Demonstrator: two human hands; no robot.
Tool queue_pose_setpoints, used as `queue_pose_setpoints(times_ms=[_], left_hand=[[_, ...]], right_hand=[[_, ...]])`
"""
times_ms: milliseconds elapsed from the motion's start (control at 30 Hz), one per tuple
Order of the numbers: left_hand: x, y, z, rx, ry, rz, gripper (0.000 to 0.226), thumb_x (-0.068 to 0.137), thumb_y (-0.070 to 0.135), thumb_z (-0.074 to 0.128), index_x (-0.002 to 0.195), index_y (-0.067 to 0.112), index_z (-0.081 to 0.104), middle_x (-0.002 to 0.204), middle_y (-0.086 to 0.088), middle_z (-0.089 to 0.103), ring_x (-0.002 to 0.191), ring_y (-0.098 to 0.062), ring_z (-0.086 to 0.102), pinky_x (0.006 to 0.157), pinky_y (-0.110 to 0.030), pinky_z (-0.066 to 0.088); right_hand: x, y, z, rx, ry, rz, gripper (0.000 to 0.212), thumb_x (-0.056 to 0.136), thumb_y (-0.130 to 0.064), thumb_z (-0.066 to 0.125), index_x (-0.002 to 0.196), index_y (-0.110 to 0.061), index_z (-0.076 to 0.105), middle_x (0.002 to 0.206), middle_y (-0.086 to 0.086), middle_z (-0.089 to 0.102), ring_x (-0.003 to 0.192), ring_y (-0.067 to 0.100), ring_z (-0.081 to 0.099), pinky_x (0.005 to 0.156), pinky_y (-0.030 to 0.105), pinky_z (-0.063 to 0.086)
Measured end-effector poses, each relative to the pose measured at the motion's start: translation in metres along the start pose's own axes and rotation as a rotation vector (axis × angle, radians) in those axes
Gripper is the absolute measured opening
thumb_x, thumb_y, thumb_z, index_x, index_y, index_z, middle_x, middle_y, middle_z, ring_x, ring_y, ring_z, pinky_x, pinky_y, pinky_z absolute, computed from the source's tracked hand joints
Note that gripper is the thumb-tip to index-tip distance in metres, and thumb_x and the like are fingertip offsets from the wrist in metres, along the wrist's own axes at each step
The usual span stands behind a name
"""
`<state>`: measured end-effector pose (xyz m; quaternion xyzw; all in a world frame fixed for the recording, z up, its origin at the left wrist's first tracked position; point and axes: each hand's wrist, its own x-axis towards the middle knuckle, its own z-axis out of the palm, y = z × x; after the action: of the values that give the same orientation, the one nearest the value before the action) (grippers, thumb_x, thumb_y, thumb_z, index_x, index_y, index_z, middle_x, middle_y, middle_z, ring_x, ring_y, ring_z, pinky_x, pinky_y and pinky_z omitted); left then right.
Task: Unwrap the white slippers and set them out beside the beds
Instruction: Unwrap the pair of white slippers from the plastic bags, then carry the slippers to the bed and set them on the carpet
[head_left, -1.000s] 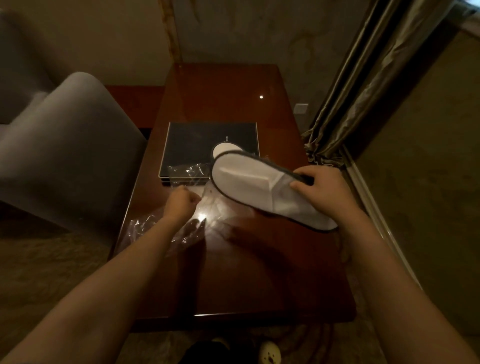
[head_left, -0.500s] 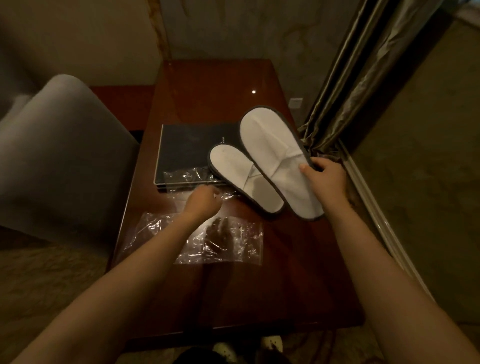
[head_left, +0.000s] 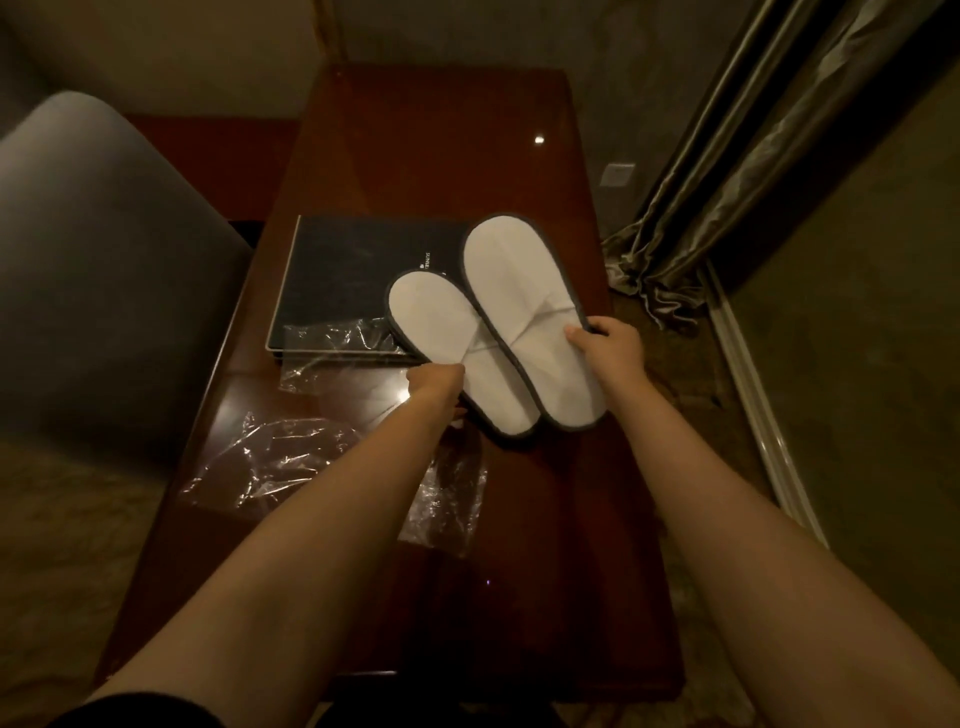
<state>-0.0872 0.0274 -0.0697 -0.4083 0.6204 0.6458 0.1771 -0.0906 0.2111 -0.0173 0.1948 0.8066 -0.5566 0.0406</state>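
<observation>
Two flat white slippers with dark grey edging are held side by side above a dark wooden table (head_left: 561, 519). My left hand (head_left: 436, 382) grips the left slipper (head_left: 441, 327) at its side near the strap. My right hand (head_left: 608, 343) holds the right slipper (head_left: 509, 280) at its right edge, thumb on top. The right slipper overlaps the left one a little. An empty clear plastic wrapper (head_left: 291, 457) lies crumpled on the table under my left forearm. A second clear wrapper (head_left: 332, 348) lies beside the black folder.
A black folder (head_left: 353, 275) lies on the table behind the slippers. A grey upholstered chair (head_left: 104, 270) stands at the left. Curtains (head_left: 727, 171) hang at the right, above carpeted floor. A wall socket (head_left: 617, 174) sits low on the far wall.
The right hand swung its slipper upright beside the other one. The left hand let go of the wrapper and took hold of the second slipper, lifting it next to the first.
</observation>
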Motion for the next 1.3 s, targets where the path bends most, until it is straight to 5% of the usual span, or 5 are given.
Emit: queue_pose_setpoints(times_ms=[367, 600, 700, 1067, 1300], left_hand=[[-0.003, -0.002, 0.005, -0.222, 0.164, 0.154, 0.038, 0.087, 0.010, 0.054, 0.123, 0.002, 0.048, 0.122, -0.018, 0.059, 0.109, -0.033, 0.059, 0.095, -0.045, 0.050], [-0.050, 0.019, -0.050, -0.435, 0.110, 0.257, 0.041, 0.091, 0.010, 0.047, 0.131, 0.008, 0.039, 0.115, -0.014, 0.059, 0.094, -0.027, 0.060, 0.079, -0.044, 0.054], [-0.073, 0.023, -0.089, -0.487, 0.139, 0.353, 0.040, 0.090, 0.011, 0.050, 0.129, 0.009, 0.041, 0.108, -0.012, 0.061, 0.087, -0.023, 0.061, 0.072, -0.039, 0.055], [-0.125, -0.031, -0.305, -0.674, 0.466, 0.549, 0.040, 0.094, 0.023, 0.049, 0.131, 0.013, 0.040, 0.120, -0.012, 0.058, 0.105, -0.028, 0.061, 0.090, -0.047, 0.053], [-0.150, -0.089, -0.455, -0.713, 0.637, 0.602, 0.023, 0.095, 0.020, 0.047, 0.116, 0.014, 0.046, 0.112, -0.008, 0.061, 0.096, -0.021, 0.062, 0.079, -0.035, 0.054]], right_hand=[[0.013, 0.013, 0.006, 0.157, -0.086, 0.058, 0.002, 0.084, -0.022, 0.064, 0.085, -0.022, 0.063, 0.082, -0.005, 0.062, 0.073, 0.011, 0.057, 0.073, 0.033, 0.051], [-0.003, -0.042, 0.026, 0.376, -0.196, 0.020, 0.008, 0.083, -0.017, 0.065, 0.092, -0.017, 0.066, 0.090, 0.003, 0.069, 0.079, 0.016, 0.066, 0.066, 0.028, 0.056], [-0.020, -0.072, 0.047, 0.420, -0.250, -0.011, 0.007, 0.084, -0.018, 0.064, 0.090, -0.018, 0.065, 0.084, -0.003, 0.068, 0.074, 0.012, 0.065, 0.053, 0.022, 0.051], [-0.165, -0.119, 0.222, 0.348, -0.565, -0.107, 0.019, 0.086, -0.015, 0.061, 0.104, -0.009, 0.063, 0.100, 0.008, 0.065, 0.088, 0.020, 0.061, 0.072, 0.029, 0.051], [-0.287, -0.117, 0.349, 0.359, -0.722, -0.120, 0.027, 0.085, -0.015, 0.063, 0.108, -0.002, 0.063, 0.090, 0.007, 0.066, 0.081, 0.018, 0.062, 0.078, 0.034, 0.052]])
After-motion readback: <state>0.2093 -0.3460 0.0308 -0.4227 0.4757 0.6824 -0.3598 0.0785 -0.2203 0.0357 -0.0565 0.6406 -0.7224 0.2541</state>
